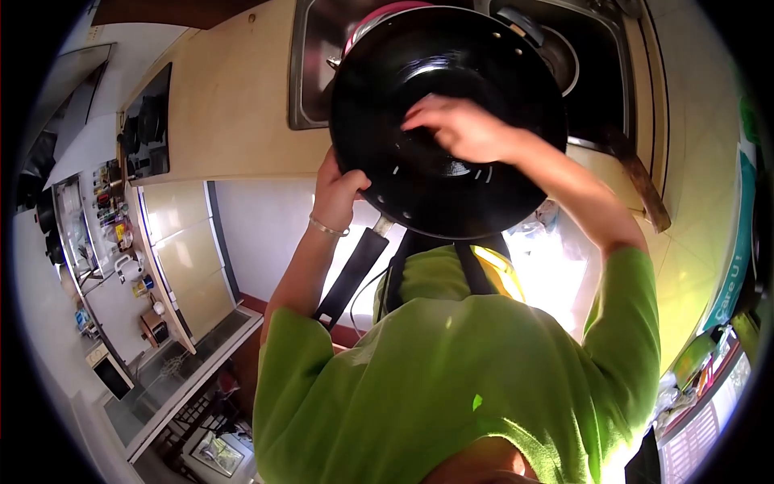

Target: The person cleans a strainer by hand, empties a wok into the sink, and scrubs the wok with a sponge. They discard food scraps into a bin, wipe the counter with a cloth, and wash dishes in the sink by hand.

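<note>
A large black wok (451, 185) is tilted over the sink, its wet, shiny inside facing me. My left hand (337, 192) grips its rim at the lower left, thumb on the inner side and the other fingers hidden behind. The wok's black handle (352, 274) points down toward my body, below that hand. Over the inside of the wok is my right hand (468, 131), reaching in from the right. Its fingers are bent and blurred by motion, so whether they hold anything cannot be made out.
Behind the wok lies a steel double sink (310, 97). A pink-rimmed item (387, 11) sits in its left basin, a smaller pan (562, 60) in the right. A wooden handle (649, 194) juts over the counter (222, 97). A stove (149, 121) stands at far left.
</note>
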Motion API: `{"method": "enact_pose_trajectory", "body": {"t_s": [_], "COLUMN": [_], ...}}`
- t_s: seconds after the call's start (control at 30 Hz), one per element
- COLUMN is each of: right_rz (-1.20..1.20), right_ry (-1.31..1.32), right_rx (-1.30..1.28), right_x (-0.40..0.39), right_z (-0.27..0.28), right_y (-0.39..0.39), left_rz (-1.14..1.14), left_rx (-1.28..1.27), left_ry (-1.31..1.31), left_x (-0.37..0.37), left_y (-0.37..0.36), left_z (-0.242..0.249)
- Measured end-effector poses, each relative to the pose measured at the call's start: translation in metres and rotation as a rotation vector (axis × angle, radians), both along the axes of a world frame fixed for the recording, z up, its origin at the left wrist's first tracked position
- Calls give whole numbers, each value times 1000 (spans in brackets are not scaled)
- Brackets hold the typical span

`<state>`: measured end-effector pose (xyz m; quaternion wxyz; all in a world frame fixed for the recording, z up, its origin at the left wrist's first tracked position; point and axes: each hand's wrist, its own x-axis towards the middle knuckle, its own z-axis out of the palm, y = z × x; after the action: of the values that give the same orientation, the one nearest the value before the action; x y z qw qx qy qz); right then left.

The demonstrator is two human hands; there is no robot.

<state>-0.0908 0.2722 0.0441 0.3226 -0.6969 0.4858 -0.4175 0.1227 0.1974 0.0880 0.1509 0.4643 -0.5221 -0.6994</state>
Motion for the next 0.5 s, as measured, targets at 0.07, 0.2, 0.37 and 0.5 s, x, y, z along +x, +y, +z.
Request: {"method": "enact_pose_trajectory", "body": {"t_s": [0.07, 0.2, 0.37, 0.5], "right_rz": [64, 409, -54, -365], "right_ry": [14, 134, 291, 402], "right_rx": [2, 262, -43, 68], "right_x": [37, 24, -45, -68], "right_z": [-18, 9, 16, 3], "right_y": [-8, 38, 47, 33], "left_rz": [-47, -98, -142, -176], "left_rx": [14, -5, -108, -101], "left_ry": [47, 87, 78, 219], "left_x": [1, -3, -28, -39], "left_y": [-4, -6, -8, -15], "left_z": [-5, -1, 16, 13]}}
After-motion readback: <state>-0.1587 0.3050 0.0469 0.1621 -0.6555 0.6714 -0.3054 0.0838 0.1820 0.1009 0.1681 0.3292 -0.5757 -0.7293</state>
